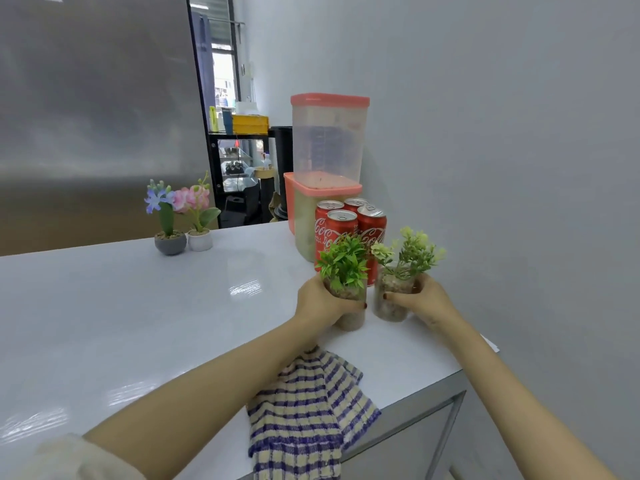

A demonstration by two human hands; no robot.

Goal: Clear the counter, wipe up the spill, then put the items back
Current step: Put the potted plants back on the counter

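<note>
Both hands are busy, one jar each. The L hand [322, 303] is curled round the green plant jar [350, 320], thumb in front. The R hand [426, 299] is curled round the pale plant jar [391, 308] the same way. The jars are side by side, very near each other, at abt 4 o'clock from the middle of the white counter [138, 323]. I can't tell if their bottoms touch the top or hang just above it. Right behind them, at 12 o'clock, stand the red cola cans [341, 230], w/ two pink-lid tubs [327, 140] behind those. So don't push fwd, or the leaves and jars may bump a can over. The jars look like glass w/ little stones inside, so I think they are heavy at the bottom & slippy. Hold them low on the sides, not by the plants, and hold them straight up so no stones spill. Move both slow, w/ a gap between so they don't clink. The stripy cloth [304, 410] lies at 6 o'clock from the jars, under the L arm, half over the counter edge, so lift that arm over it and don't drag it off. Two small flower pots [169, 242] sit far off at 10 o'clock. I can't see any spill from here, maybe b/c the top is so shiny.
</note>
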